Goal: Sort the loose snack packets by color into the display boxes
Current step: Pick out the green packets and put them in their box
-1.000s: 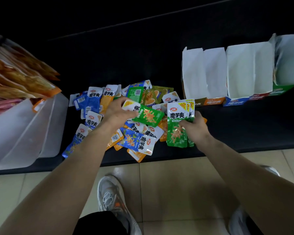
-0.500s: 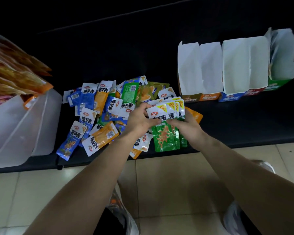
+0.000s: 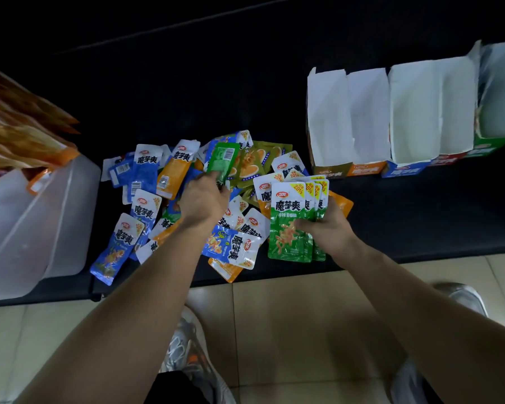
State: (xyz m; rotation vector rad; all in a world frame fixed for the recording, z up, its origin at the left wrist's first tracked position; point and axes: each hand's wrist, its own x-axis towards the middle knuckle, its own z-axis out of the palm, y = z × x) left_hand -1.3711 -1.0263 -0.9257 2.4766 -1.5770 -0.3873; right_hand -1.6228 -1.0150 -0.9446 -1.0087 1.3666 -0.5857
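The green stack (image 3: 291, 225) is gripped by the right hand (image 3: 328, 228) near the shelf edge (image 3: 426, 253); a green packet (image 3: 223, 158) at 11 o'clock is pinched by the left hand (image 3: 203, 199).

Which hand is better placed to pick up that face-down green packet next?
Left. The left hand reaches the face-down green packet with its fingertips, while the right hand is occupied, gripping a stack of green packets.
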